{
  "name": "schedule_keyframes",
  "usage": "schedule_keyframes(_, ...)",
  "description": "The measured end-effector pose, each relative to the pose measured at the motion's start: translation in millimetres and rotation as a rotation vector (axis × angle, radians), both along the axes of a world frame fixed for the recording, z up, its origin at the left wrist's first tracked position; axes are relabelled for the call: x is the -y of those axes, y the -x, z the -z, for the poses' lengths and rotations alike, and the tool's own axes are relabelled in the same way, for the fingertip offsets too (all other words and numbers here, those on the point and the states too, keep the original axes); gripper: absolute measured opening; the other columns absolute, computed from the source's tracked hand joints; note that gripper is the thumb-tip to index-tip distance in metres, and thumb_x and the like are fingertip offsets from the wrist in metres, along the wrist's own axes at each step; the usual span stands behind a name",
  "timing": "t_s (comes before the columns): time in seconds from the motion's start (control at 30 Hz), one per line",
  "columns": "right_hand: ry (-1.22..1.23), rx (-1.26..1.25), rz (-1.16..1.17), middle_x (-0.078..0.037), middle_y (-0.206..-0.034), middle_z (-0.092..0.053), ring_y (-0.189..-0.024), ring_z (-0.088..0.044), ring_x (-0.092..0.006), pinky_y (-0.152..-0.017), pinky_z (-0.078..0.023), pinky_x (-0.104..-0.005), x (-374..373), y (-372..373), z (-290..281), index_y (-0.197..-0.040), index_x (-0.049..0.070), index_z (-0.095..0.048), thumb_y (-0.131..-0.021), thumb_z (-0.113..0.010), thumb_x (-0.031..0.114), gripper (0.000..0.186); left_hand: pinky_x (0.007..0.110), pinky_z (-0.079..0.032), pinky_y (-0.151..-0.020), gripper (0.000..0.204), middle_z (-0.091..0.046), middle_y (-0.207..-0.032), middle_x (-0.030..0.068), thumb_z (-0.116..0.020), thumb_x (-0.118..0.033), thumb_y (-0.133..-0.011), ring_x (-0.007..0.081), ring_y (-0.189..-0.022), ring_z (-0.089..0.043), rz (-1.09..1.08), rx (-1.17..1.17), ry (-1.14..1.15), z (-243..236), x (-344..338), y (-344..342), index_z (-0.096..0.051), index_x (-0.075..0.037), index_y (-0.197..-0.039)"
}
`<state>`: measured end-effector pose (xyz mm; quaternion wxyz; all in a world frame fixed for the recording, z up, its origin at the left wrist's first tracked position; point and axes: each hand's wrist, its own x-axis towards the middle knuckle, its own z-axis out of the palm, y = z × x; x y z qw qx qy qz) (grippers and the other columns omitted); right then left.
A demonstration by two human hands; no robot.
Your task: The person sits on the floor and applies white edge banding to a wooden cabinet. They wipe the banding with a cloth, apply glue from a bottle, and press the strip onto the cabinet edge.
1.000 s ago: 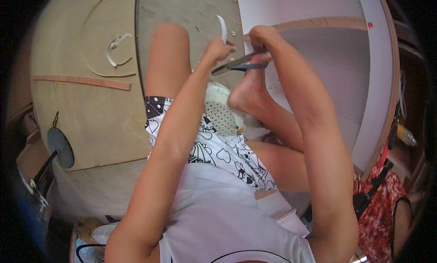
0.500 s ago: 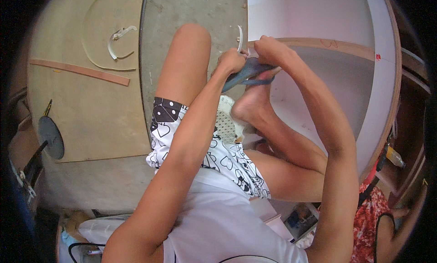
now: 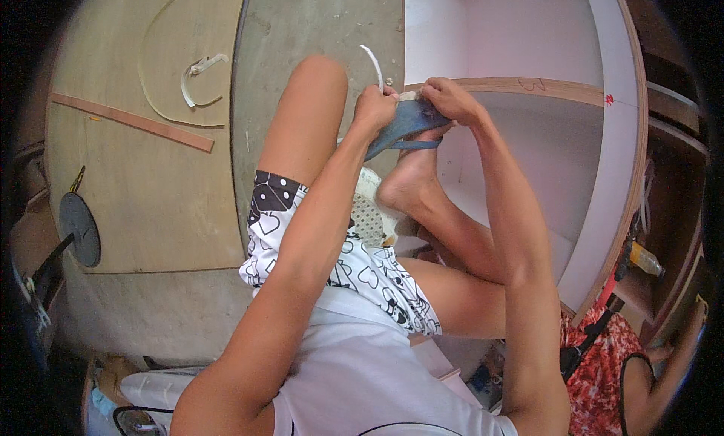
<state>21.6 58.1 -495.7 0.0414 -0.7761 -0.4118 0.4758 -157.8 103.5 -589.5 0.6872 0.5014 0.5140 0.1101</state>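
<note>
My left hand (image 3: 377, 108) is closed in a pinch on a narrow white strip (image 3: 372, 63), whose curved free end sticks up past the fingers. My right hand (image 3: 454, 102) grips the upper edge of a blue flip-flop-like piece (image 3: 413, 121). A thin blue strap crosses my bent foot (image 3: 407, 181) just below it. Between both sets of fingertips, a short pale stretch lies along the blue edge; whether it belongs to the strip I cannot tell. Parts of the blue piece are hidden behind my hands.
Left is a plywood board (image 3: 162, 210) with a curled strip (image 3: 188, 85) and a wooden slat (image 3: 136, 121). A round grey disc (image 3: 80, 230) stands at its edge. A white-lined cabinet carcass (image 3: 528, 32) lies right. Another person in red patterned clothing (image 3: 603, 360) sits lower right.
My hands have drawn slightly apart and more of the blue piece shows between them. The white strip now leans left. The view has shifted a little.
</note>
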Motion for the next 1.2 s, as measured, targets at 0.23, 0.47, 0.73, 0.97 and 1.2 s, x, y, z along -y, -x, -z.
schedule_keyframes(0.23, 0.090, -0.034, 0.149, -0.004, -0.084, -0.059, -0.071, -0.050, -0.0141, -0.064, -0.044, -0.0338, -12.5, 18.5, -13.5, -0.097, -0.003, -0.068, -0.099, -0.053, 0.023, 0.030, 0.035, -0.047, -0.063, 0.013, -0.068, -0.085, 0.0091, -0.068, -0.011, -0.093, 0.0173, -0.071, -0.060, 0.054, 0.173, 0.171, -1.9, 4.0, 2.7, -0.070, 0.000, -0.100)
schedule_keyframes(0.47, -0.224, -0.095, 0.126, -0.008, -0.075, -0.064, -0.060, -0.059, -0.0237, -0.061, -0.050, -0.0389, -79.0, 68.3, -30.7, -0.089, -0.003, -0.069, -0.098, -0.060, 0.025, 0.030, 0.037, -0.054, -0.075, 0.030, -0.076, -0.092, 0.0099, -0.077, -0.018, -0.087, 0.0188, -0.082, -0.070, 0.075, 0.287, -0.094, 11.3, 16.6, -5.7, -0.073, -0.006, -0.114)
schedule_keyframes(0.73, -0.353, 0.584, 0.126, -0.024, -0.095, -0.074, -0.090, -0.073, -0.0381, -0.081, -0.055, -0.0464, 9.7, 9.9, 12.5, -0.103, -0.001, -0.072, -0.096, -0.064, 0.021, 0.025, 0.042, -0.056, -0.081, 0.021, -0.074, -0.093, 0.0252, -0.078, -0.020, -0.085, 0.0372, -0.086, -0.075, 0.226, 0.157, -0.420, -22.0, 11.0, -22.2, -0.079, -0.004, -0.099)
schedule_keyframes(0.97, -0.436, 0.309, 0.104, -0.021, -0.095, -0.075, -0.090, -0.073, -0.0368, -0.081, -0.056, -0.0433, 21.0, 14.5, 2.6, -0.107, 0.006, -0.077, -0.092, -0.071, 0.022, 0.023, 0.054, -0.053, -0.083, 0.027, -0.071, -0.092, 0.0317, -0.062, -0.019, -0.096, 0.0485, -0.093, -0.070, 0.151, 0.067, -0.561, -6.2, 21.6, -27.4, -0.070, 0.005, -0.105)
schedule_keyframes(1.2, -0.387, 0.487, -0.389, -0.019, -0.094, -0.070, -0.087, -0.069, -0.0387, -0.080, -0.055, -0.0467, 3.1, 16.2, 17.1, -0.098, 0.005, -0.080, -0.083, -0.075, 0.020, 0.022, 0.056, -0.050, -0.085, 0.016, -0.068, -0.091, 0.0328, -0.059, -0.010, -0.096, 0.0524, -0.094, -0.066, -0.055, -0.002, -0.369, -21.6, 31.9, -29.8, -0.062, 0.006, -0.100)
